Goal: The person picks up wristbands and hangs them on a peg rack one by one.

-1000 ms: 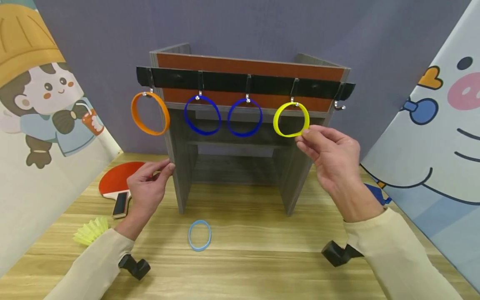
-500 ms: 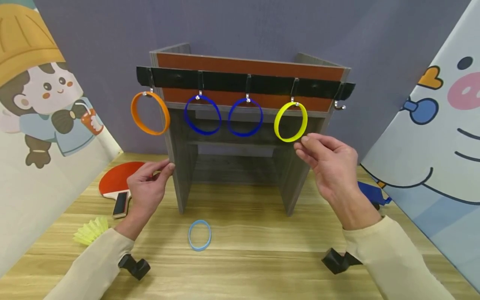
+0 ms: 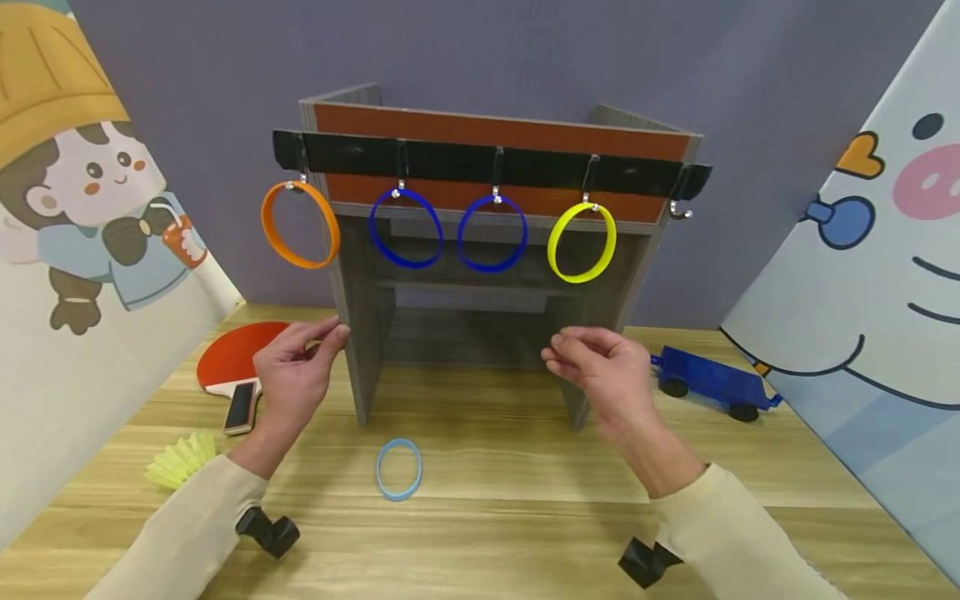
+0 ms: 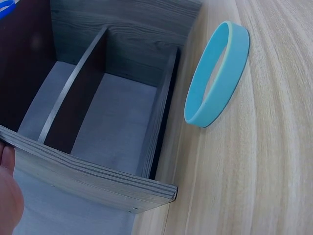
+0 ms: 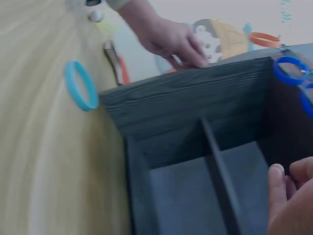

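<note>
A yellow silicone wristband point(image 3: 582, 242) hangs from a metal hook on the black rail, beside two dark blue wristbands point(image 3: 406, 229) and an orange one. With its thumb and fingertips, my left hand point(image 3: 296, 367) holds the front edge of the grey wooden shelf point(image 3: 362, 350), on the shelf's left side. My right hand point(image 3: 603, 375) hovers in front of the shelf's right panel, below the yellow wristband. Its fingers are loosely curled and nothing is between them. On the tabletop in front of the shelf is a light blue wristband point(image 3: 399, 471); the left wrist view shows it standing on its edge.
At the rail's right end is a bare hook point(image 3: 681, 212). A red table tennis paddle point(image 3: 242, 358) and a yellow shuttlecock point(image 3: 182, 460) lie on the left. To the right stands a blue toy wagon point(image 3: 708, 382). Walls rise behind and on both sides.
My right hand has let go of the yellow wristband and moved down and left. The yellow wristband now hangs freely, and more of the wagon shows. My left hand has stayed put.
</note>
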`<state>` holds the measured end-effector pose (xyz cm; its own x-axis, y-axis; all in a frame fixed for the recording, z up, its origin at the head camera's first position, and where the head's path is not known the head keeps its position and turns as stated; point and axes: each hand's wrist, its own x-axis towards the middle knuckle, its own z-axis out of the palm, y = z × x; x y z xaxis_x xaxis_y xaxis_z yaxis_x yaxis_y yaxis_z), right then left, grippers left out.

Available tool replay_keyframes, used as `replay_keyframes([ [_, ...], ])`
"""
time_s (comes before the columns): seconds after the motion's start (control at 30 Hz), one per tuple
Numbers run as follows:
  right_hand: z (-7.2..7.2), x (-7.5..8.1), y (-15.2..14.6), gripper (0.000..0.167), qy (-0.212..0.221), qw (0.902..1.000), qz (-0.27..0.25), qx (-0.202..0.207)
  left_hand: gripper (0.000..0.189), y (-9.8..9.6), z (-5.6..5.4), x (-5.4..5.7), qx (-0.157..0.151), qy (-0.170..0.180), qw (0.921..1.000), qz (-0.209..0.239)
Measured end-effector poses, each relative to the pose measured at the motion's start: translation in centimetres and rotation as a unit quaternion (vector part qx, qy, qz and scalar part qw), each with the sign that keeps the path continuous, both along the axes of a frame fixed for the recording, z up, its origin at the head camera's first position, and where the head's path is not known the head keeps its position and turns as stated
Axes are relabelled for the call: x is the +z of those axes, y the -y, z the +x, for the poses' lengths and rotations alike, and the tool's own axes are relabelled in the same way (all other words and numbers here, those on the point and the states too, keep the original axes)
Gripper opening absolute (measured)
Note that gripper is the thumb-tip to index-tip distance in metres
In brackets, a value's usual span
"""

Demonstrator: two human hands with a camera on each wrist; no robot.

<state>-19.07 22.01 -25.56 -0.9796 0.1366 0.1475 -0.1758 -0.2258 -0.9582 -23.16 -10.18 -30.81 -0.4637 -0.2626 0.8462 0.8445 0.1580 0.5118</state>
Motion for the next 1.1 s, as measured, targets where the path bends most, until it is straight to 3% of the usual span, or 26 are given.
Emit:
replay_keyframes([
  [0.3, -0.1, -4.0, 2.5, 0.011, 0.045, 0.9957, 0.064, 0.05, 0.023, 0.8, -1.7, -1.5, -0.001, -0.003, 0.9999, 0.01],
  [0.6, 0.2, -6.7, 4.5, 0.016, 0.074, 0.9835, 0.112, 0.121, 0.02, 0.1, 0.1, 0.1, -0.001, -0.004, 1.0, 0.008],
  [0.8, 0.5, -8.3, 6.2, 0.024, 0.072, 0.9695, 0.155, 0.176, 0.02, 0.0, 0.1, 0.1, 0.007, 0.002, 1.0, 0.002],
  [1.1, 0.6, -10.7, 8.9, 0.02, 0.079, 0.9588, 0.157, 0.223, 0.02, -0.1, 0.0, 0.0, -0.008, 0.007, 0.9998, 0.015],
])
